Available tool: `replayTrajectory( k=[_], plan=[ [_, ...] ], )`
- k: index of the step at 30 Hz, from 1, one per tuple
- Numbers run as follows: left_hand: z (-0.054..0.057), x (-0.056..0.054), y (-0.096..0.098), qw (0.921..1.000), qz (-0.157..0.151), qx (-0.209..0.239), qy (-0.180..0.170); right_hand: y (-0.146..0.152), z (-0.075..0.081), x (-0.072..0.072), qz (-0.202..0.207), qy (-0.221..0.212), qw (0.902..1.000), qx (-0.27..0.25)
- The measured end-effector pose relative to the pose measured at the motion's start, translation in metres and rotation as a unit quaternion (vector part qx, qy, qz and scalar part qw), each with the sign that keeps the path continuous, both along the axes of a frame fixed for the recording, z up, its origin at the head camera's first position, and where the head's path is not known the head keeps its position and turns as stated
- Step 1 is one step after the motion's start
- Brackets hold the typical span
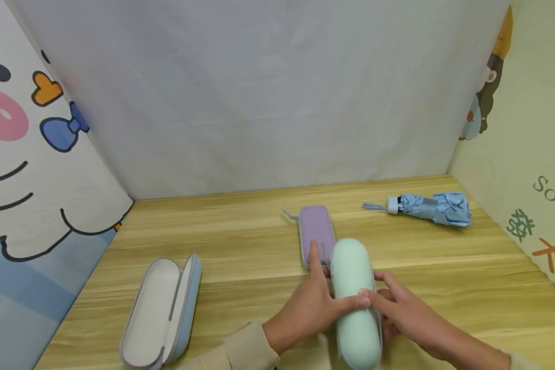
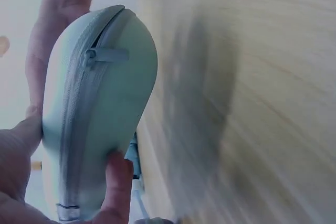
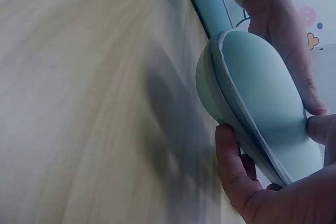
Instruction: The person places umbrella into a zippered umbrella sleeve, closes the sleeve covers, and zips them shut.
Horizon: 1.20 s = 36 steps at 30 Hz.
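Both hands hold a mint-green zippered hard case (image 1: pixel 353 272), lifted over the table with a shadow beneath. On its left side, my left hand (image 1: pixel 312 306) lays its thumb across the top, while a finger supports the underside in the left wrist view. My right hand (image 1: pixel 409 313) grips the other side, thumb on top near the left thumb and fingers curled beneath. A grey zipper pull (image 2: pixel 107 55) sits near one rounded end of the case, where the seam parts slightly. In the right wrist view, fingers (image 3: pixel 231 169) press the case's lower half beside the seam.
A light-blue case (image 1: pixel 150 313) with white lining stands open on the left of the wooden table (image 1: pixel 240 277). Behind my left hand lies a purple case (image 1: pixel 316 226) with a strap. A folded blue umbrella (image 1: pixel 437 208) lies at back right. Printed cloth walls surround the table.
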<state>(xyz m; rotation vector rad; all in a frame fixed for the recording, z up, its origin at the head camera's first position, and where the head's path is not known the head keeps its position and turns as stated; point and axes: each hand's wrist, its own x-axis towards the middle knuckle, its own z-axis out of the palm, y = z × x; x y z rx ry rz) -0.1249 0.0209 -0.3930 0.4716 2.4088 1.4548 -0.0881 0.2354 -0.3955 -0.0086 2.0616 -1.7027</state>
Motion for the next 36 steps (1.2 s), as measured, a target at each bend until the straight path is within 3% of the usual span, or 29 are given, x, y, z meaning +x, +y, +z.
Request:
replayTrajectory(
  k=[3,5,10,14,17,21,26,31,34,36],
  plan=[
    [0.003,-0.005,-0.001,0.9995,0.007,0.03,-0.011,-0.002,0.007,-0.003,-0.008,0.013,0.9998,0.008],
    [0.005,-0.009,-0.002,0.9968,-0.013,0.066,-0.043,-0.002,0.012,-0.006,-0.009,0.022,0.9997,0.012],
    [0.009,-0.016,-0.005,0.9758,-0.085,0.145,-0.14,-0.002,0.02,-0.013,0.009,0.043,0.999,0.005],
    [0.012,-0.02,-0.008,0.9653,-0.097,0.17,-0.173,-0.003,0.022,-0.016,0.025,0.05,0.9984,-0.004],
    [0.015,-0.022,-0.011,0.9604,-0.083,0.19,-0.186,-0.003,0.024,-0.017,0.031,0.053,0.9981,-0.002],
    [0.018,-0.025,-0.014,0.9493,-0.041,0.244,-0.194,-0.003,0.026,-0.016,0.049,0.059,0.997,0.002],
    [0.018,-0.028,-0.019,0.9252,-0.003,0.33,-0.188,-0.004,0.02,-0.012,0.085,0.043,0.9948,-0.037],
    [0.018,-0.028,-0.02,0.8941,0.009,0.413,-0.174,-0.008,0.009,-0.012,0.078,-0.008,0.9945,-0.07],
    [0.018,-0.026,-0.019,0.8821,0.024,0.443,-0.16,-0.009,0.006,-0.012,0.072,-0.007,0.9939,-0.084],
    [0.018,-0.026,-0.019,0.8788,0.037,0.451,-0.15,-0.009,0.006,-0.012,0.072,0.005,0.9932,-0.091]
  ],
)
